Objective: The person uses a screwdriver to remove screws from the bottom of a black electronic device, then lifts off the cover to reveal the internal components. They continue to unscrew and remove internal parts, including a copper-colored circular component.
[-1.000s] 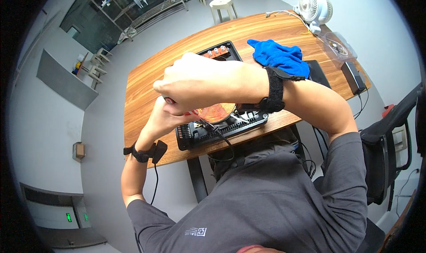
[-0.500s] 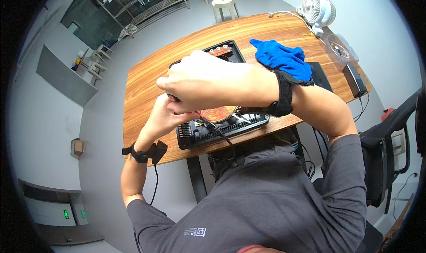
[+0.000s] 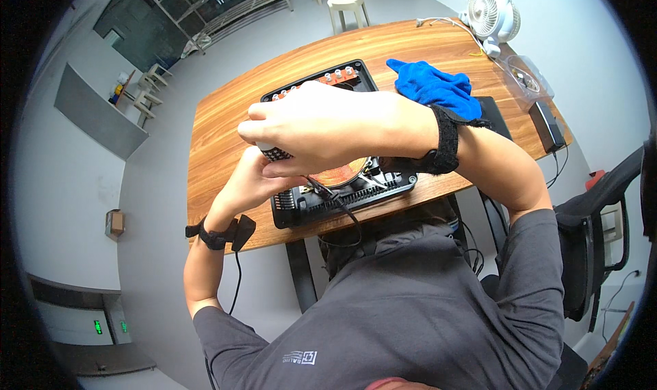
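Observation:
My right hand [image 3: 321, 124] is closed round a thick handle with a black-and-white dotted grip [image 3: 276, 153]; the rest of that tool is hidden. Just below it, my left hand [image 3: 252, 179] has its thumb and fingers pressed together, and what they pinch I cannot make out. Both hands hang over an opened black appliance housing [image 3: 291, 219], which resembles an induction cooker. Inside lies a round copper coil [image 3: 348, 175], partly covered by my right hand. Along the far side runs a reddish-brown strip with pale round parts [image 3: 339, 76]. A black cable [image 3: 328, 193] crosses the near edge.
A blue cloth [image 3: 434, 87] lies right of the housing on the wooden table [image 3: 226, 130], partly over a dark flat object [image 3: 494, 116]. Further right are a clear plastic box [image 3: 530, 82], a black power adapter [image 3: 547, 126] and a white fan [image 3: 489, 17]. A black chair [image 3: 585, 253] stands at the right.
My right hand has turned and shifted slightly, so more of the dotted grip and the far strip shows. The left hand stays nearly in place.

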{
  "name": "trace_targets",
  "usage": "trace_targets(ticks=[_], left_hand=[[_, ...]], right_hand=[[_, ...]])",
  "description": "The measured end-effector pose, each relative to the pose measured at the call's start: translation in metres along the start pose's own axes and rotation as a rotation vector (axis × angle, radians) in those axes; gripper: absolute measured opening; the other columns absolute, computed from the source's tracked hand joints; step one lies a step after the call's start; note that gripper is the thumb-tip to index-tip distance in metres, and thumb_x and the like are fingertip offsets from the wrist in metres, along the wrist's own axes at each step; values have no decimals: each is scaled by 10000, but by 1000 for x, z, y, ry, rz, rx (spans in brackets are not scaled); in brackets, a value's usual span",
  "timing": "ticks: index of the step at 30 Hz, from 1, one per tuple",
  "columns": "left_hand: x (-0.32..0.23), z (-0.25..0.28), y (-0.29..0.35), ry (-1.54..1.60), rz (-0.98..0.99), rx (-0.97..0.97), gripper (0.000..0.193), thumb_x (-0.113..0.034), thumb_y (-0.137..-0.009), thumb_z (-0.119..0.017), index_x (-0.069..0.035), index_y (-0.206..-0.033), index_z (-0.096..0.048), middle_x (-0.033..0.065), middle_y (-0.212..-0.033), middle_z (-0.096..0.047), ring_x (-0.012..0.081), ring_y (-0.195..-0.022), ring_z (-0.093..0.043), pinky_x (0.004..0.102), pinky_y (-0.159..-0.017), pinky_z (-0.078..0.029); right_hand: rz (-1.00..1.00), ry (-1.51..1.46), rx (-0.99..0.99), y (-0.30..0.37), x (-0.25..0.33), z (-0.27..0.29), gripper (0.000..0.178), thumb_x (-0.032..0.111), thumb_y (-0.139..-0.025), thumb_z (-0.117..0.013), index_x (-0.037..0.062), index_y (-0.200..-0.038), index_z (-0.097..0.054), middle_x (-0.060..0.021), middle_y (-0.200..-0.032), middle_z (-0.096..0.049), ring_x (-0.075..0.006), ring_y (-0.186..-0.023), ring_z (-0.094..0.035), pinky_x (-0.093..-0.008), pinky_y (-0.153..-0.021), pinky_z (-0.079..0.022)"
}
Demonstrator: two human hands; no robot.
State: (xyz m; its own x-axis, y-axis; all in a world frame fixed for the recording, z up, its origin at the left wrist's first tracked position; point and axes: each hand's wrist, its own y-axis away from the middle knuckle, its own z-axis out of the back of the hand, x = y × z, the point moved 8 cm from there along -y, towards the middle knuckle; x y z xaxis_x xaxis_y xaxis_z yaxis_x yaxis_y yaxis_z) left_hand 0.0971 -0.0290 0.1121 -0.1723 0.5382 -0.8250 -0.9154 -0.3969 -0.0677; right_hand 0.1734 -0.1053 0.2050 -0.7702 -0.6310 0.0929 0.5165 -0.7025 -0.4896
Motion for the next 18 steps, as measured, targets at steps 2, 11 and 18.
trace_targets(ticks=[2, 11, 18], left_hand=[[-6, -1, 0, 16, 10, -8, 381, -115, -762, -890, 30, -1046, -681, 91, -995, -726, 179, -954, -696, 323, -809, -572], [16, 2, 3, -56, 40, 8, 543, -134, -734, -915, 32, -1161, -624, 115, -1105, -697, 172, -1015, -665, 337, -850, -561], [18, -1, 7, 181, 122, 15, 397, -91, -769, -866, 21, -1081, -647, 76, -1009, -707, 135, -938, -677, 310, -805, -558]], right_hand=[[-29, 23, 6, -1, 1, 3, 315, 253, -841, -712, -20, -982, -637, -211, -918, -679, -378, -811, -717, -462, -677, -576], [-56, -70, 153, -3, 2, -8, 371, 277, -849, -740, -36, -994, -602, -174, -920, -639, -361, -841, -691, -443, -705, -569], [-170, 16, 169, -6, -5, -5, 374, 285, -852, -732, -35, -964, -572, -193, -901, -637, -367, -821, -682, -457, -713, -560]])
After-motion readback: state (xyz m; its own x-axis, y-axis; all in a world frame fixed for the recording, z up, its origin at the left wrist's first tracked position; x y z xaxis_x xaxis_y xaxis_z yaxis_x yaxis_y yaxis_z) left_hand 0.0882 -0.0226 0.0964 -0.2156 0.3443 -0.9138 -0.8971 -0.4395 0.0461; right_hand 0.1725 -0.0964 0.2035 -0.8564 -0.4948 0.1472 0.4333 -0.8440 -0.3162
